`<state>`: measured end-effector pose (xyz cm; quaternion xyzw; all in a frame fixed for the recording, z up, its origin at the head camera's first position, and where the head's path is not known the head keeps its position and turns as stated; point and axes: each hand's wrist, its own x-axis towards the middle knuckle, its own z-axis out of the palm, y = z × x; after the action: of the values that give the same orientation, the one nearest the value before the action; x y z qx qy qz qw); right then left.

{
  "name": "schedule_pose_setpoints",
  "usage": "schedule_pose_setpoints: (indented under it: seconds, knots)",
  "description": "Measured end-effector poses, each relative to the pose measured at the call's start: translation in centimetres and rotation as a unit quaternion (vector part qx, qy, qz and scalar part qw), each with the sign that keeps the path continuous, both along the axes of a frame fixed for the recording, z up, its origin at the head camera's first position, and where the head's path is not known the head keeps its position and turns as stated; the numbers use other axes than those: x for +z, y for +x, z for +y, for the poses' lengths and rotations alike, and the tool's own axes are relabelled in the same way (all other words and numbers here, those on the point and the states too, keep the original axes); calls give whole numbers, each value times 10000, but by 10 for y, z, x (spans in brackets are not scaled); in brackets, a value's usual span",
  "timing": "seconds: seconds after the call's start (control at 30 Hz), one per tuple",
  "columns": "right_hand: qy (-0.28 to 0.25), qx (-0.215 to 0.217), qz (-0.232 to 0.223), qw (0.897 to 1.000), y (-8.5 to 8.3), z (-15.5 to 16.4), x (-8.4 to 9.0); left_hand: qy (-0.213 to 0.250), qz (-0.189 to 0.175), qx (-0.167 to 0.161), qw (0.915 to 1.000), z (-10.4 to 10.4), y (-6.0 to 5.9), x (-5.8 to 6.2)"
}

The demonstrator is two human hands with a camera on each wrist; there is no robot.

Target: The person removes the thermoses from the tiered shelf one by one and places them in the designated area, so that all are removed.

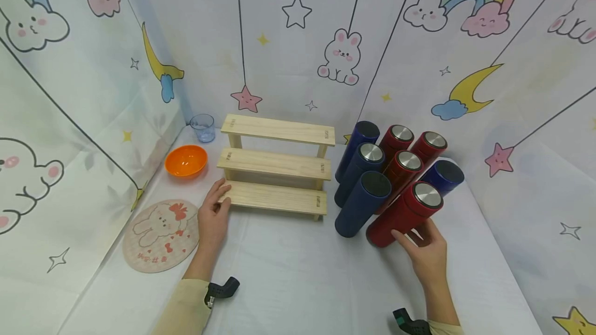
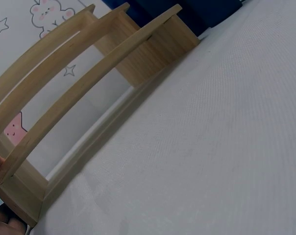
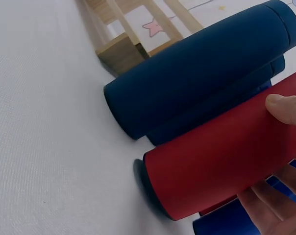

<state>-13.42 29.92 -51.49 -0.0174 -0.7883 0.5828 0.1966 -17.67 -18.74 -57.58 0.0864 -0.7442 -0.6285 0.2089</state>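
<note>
Both hands work the white table: left hand (image 1: 213,217) at the wooden rack (image 1: 277,164), right hand (image 1: 426,252) on the nearest red flask (image 1: 404,213).

Left to right: the left hand's fingers curl loosely against the left end of the rack's lowest step, touching rather than clearly gripping it. The right hand wraps thumb and fingers round the red flask near its base. That flask stands at the front of the cluster, right of the rack, its long axis upright and tilted back in the head view, steel cap up. It lies just ahead of the right hand, well apart from the left. The right wrist view shows the thumb (image 3: 286,108) on the red wall and a blue flask (image 3: 197,68) just beside it; the left wrist view shows only the rack's steps.
</note>
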Motion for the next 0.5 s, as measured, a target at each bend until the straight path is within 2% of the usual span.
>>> schedule_pose_setpoints:
  seconds: [0.5]
  knots:
    - [148,246,-102,9995,-4,1,-7,-33,-35,-41,10000,0,1,2]
